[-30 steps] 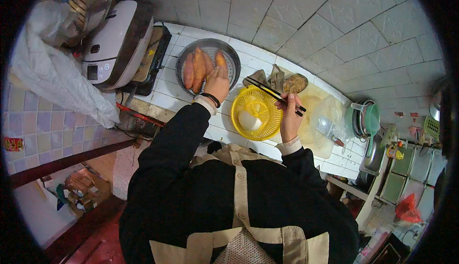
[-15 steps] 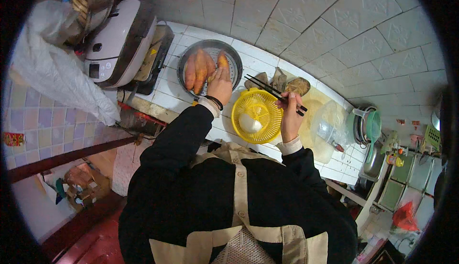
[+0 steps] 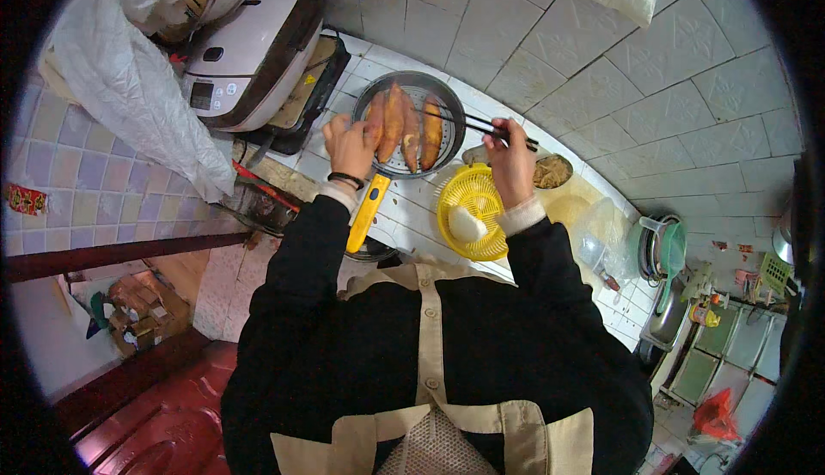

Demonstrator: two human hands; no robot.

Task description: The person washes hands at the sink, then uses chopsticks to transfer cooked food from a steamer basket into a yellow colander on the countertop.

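Several orange-skinned sweet potatoes (image 3: 393,127) lie side by side in a round dark pan (image 3: 449,97) with a perforated base. The pan's yellow handle (image 3: 369,213) points toward me. My left hand (image 3: 348,147) is at the pan's left rim, beside the leftmost sweet potato. Its thumb and fingers are apart and seem to hold nothing; whether they touch the rim I cannot tell. Closed round a pair of dark chopsticks (image 3: 477,123), my right hand (image 3: 513,165) is above a yellow plastic basket (image 3: 447,196). The chopstick tips reach over the sweet potatoes. A smooth white lump (image 3: 467,225) sits in the basket.
A white rice cooker (image 3: 245,58) stands left of the pan, near a draped plastic sheet (image 3: 142,88). To the right are a bowl of brownish food (image 3: 552,171), a clear plastic bag (image 3: 606,234), a green strainer (image 3: 672,239) and a sink (image 3: 669,320). A tiled wall (image 3: 550,62) bounds the counter.
My left hand has moved from the rightmost sweet potato to the pan's left rim. My right hand has brought the chopsticks left and up, over the pan. The yellow handle now shows fully.
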